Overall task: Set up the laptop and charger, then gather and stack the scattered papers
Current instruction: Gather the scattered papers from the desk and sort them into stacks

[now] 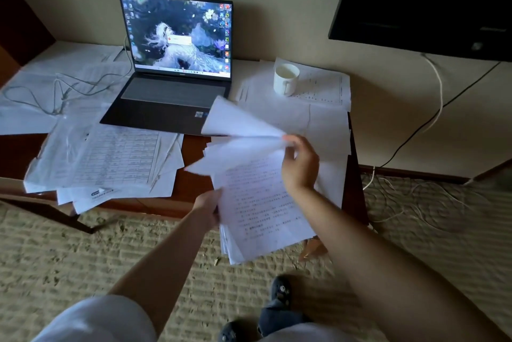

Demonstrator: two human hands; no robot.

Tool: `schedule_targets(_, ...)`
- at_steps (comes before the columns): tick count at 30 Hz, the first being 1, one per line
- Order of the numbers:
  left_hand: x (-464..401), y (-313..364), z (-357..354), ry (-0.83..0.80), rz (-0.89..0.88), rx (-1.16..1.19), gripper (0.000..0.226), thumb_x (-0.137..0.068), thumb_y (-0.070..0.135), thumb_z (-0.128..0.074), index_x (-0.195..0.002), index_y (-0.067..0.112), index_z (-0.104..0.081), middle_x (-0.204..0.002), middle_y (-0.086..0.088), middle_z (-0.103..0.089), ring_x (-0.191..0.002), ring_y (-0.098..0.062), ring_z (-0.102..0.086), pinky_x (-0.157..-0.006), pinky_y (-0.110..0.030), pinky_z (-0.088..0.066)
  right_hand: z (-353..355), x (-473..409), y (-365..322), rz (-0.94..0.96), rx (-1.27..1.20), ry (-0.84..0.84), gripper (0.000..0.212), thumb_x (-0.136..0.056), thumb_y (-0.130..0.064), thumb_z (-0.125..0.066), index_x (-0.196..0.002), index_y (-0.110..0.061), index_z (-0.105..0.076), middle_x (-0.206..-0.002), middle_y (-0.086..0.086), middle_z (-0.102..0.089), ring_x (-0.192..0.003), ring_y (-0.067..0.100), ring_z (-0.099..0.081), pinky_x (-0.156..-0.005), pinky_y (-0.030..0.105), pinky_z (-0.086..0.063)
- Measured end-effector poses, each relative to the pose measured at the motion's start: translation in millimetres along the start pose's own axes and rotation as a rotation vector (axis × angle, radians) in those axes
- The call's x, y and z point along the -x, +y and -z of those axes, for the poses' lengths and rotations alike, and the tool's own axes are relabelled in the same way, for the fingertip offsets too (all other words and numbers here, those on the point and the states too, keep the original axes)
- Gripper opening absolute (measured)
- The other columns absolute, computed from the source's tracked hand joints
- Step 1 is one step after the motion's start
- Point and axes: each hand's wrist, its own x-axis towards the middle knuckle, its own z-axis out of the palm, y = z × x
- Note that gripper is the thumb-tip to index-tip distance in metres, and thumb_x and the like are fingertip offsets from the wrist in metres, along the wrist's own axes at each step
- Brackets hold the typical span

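Note:
An open laptop (171, 64) with its screen lit stands at the back of the dark wooden table (191, 189). A grey charger cable (63, 89) snakes over papers to its left. My left hand (207, 206) grips a thick stack of printed papers (257, 208) by its left edge, held over the table's front edge. My right hand (299, 164) pinches loose white sheets (238, 122) that fan out above the stack. More printed papers (110, 161) lie spread at the front left, and others (313, 108) at the right.
A white mug (286, 78) stands on papers at the back right. A dark TV (426, 0) hangs on the wall to the right, with black and white cables (432, 117) running down to the carpet. My feet (277, 303) are below.

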Motion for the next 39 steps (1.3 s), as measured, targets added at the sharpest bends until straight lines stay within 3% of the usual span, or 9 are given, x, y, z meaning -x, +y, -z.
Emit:
schedule_targets(7, 6.0, 5.6, -8.0, 0.029, 0.051, -0.062, 0.015, -0.091, 0.008, -0.059, -0.102, 0.0, -0.066, -0.098, -0.018, -0.07, -0.083, -0.035, -0.069, -0.064, -0.046, -0.058, 12.8, -46.6, -2.1, -0.223, 0.083, 0.153, 0.023, -0.093, -0.009, -0.046, -0.11, -0.006, -0.062, -0.103, 0.015, -0.068, -0.098, 0.032, -0.062, -0.075, 0.031, -0.044)
schedule_targets(12, 5.6, 11.4, -7.7, 0.112, 0.034, -0.16, 0.02, -0.088, 0.015, -0.059, -0.1, 0.001, -0.066, -0.097, -0.018, -0.07, -0.088, -0.036, -0.068, -0.079, -0.06, -0.054, 13.1, -53.5, -21.7, -0.198, -0.031, 0.159, 0.019, -0.094, -0.01, -0.048, -0.101, -0.007, -0.065, -0.098, 0.007, -0.069, -0.086, 0.021, -0.061, -0.073, 0.027, -0.046)
schedule_targets(15, 13.0, 18.0, -11.1, 0.111, -0.018, -0.21, 0.014, -0.087, 0.011, -0.056, -0.093, 0.002, -0.065, -0.09, -0.017, -0.068, -0.083, -0.034, -0.066, -0.083, -0.053, -0.055, 12.6, -64.8, -27.2, -0.318, -0.151, 0.109, 0.014, -0.089, -0.005, -0.048, -0.081, -0.009, -0.058, -0.083, 0.005, -0.062, -0.075, 0.018, -0.055, -0.063, 0.023, -0.04)
schedule_targets(21, 2.9, 17.0, -0.5, 0.059, -0.019, -0.103, 0.02, -0.095, 0.001, -0.043, -0.078, 0.005, -0.053, -0.074, -0.011, -0.048, -0.06, -0.022, -0.051, -0.054, -0.028, -0.05, 12.1, -48.4, 23.3, -0.663, -0.096, -0.354, 0.015, -0.078, 0.002, -0.052, -0.071, -0.011, -0.057, -0.068, 0.007, -0.056, -0.061, 0.023, -0.052, -0.049, 0.023, -0.035)
schedule_targets(24, 9.0, 19.6, -6.0, 0.019, -0.019, -0.004, 0.025, -0.104, 0.021, -0.032, -0.102, 0.008, -0.053, -0.082, -0.008, -0.053, -0.068, -0.021, -0.053, -0.073, -0.035, -0.046, 17.8, -22.6, 60.6, -0.746, 0.056, -0.599, 0.016, -0.077, 0.0, -0.056, -0.091, -0.005, -0.062, -0.075, 0.008, -0.061, -0.068, 0.025, -0.057, -0.056, 0.026, -0.042)
schedule_targets(28, -0.5, 15.8, -8.7, 0.098, -0.013, -0.011, 0.055, -0.093, 0.06, -0.042, -0.104, 0.011, -0.064, -0.096, -0.01, -0.068, -0.089, -0.03, -0.065, -0.08, -0.04, -0.055, 7.8, 1.1, 85.2, -0.631, 0.278, -0.692, 0.038, -0.081, -0.01, -0.052, -0.118, -0.011, -0.057, -0.112, 0.011, -0.062, -0.106, 0.032, -0.057, -0.084, 0.032, -0.049)
schedule_targets(31, -8.8, 12.4, -10.9, 0.108, -0.132, -0.291, 0.034, -0.09, 0.027, -0.063, -0.117, 0.006, -0.059, -0.1, -0.011, -0.066, -0.094, -0.031, -0.064, -0.084, -0.046, -0.054, -2.7, 1.1, 86.3, -0.529, 0.512, -0.678, 0.057, -0.075, -0.018, -0.058, -0.131, -0.018, -0.045, -0.127, 0.012, -0.048, -0.118, 0.035, -0.045, -0.095, 0.038, -0.048)
schedule_targets(35, -5.7, 11.4, -22.8, 0.076, -0.275, -0.443, 0.05, -0.074, -0.013, -0.061, -0.114, 0.014, -0.048, -0.099, -0.006, -0.058, -0.098, -0.028, -0.059, -0.079, -0.046, -0.055, -20.3, 0.5, 72.5, -0.753, 0.052, -0.621, 0.077, -0.07, -0.02, -0.075, -0.137, -0.014, -0.037, -0.135, 0.009, -0.043, -0.117, 0.028, -0.052, -0.098, 0.036, -0.048)
schedule_targets(39, -6.5, 13.6, -16.4, 0.01, -0.271, -0.44, 0.069, -0.074, -0.008, -0.066, -0.126, 0.027, -0.036, -0.11, -0.004, -0.052, -0.1, -0.026, -0.056, -0.066, -0.038, -0.055, -24.6, -0.6, 67.1, -0.67, 0.055, -0.657, 0.044, -0.073, -0.022, -0.072, -0.114, -0.01, -0.06, -0.11, 0.006, -0.065, -0.1, 0.026, -0.063, -0.085, 0.034, -0.054)
